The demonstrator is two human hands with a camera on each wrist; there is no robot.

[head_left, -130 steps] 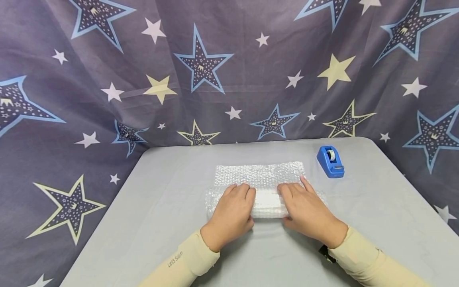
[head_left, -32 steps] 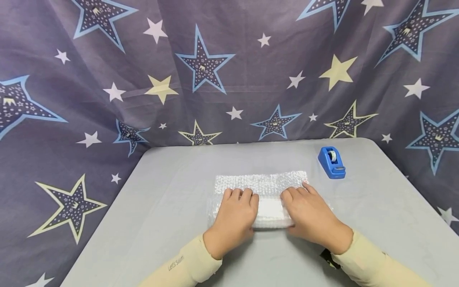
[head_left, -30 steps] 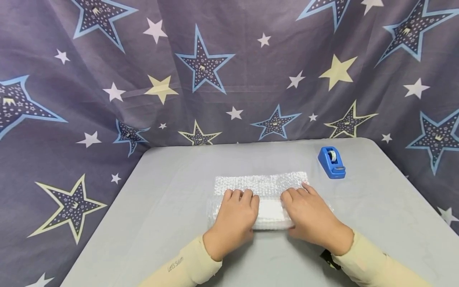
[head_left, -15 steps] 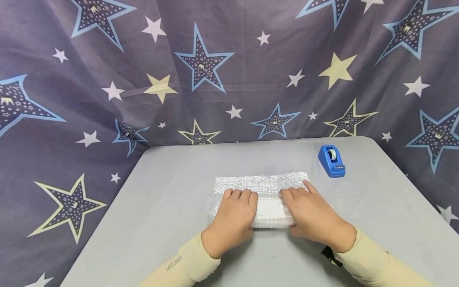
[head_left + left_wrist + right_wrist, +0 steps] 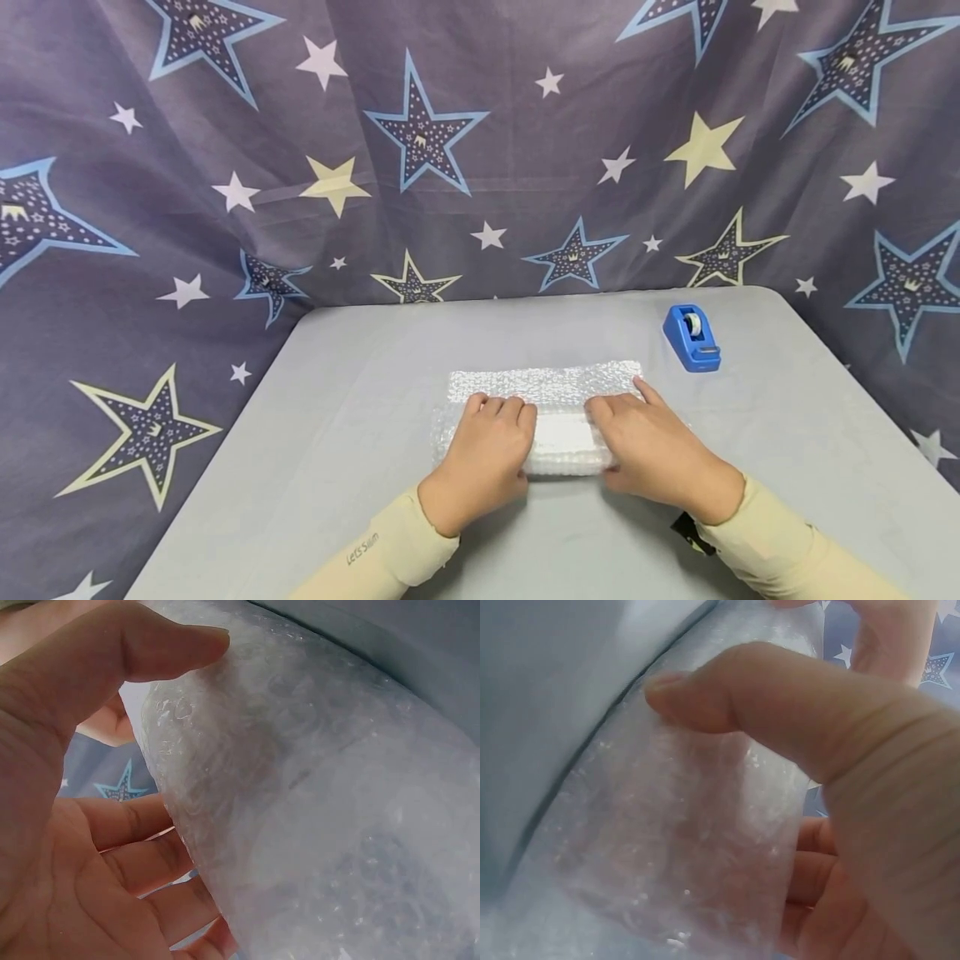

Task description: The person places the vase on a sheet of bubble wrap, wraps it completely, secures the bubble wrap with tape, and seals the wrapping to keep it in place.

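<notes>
A roll of clear bubble wrap [image 5: 562,435] lies across the middle of the table, with a white patch showing through between the hands. What is wrapped inside is hidden. Beyond the roll, a flat flap of the wrap [image 5: 543,385] spreads toward the back. My left hand [image 5: 487,454] grips the roll's left part, fingers over the top and thumb on the near side. On the right part, my right hand [image 5: 652,446] holds it likewise. In the left wrist view the thumb [image 5: 176,652] presses the wrap; the right wrist view shows the other thumb [image 5: 720,690] doing the same.
A blue tape dispenser [image 5: 692,337] with a roll of tape stands at the back right of the grey-covered table [image 5: 360,400]. Behind the table hangs a dark curtain [image 5: 517,150] with stars, which also runs along both sides.
Over the last four seconds both hands have brought the roll slightly nearer to me, and the flat flap's far edge has come nearer too. In the last second hands and roll have barely shifted.
</notes>
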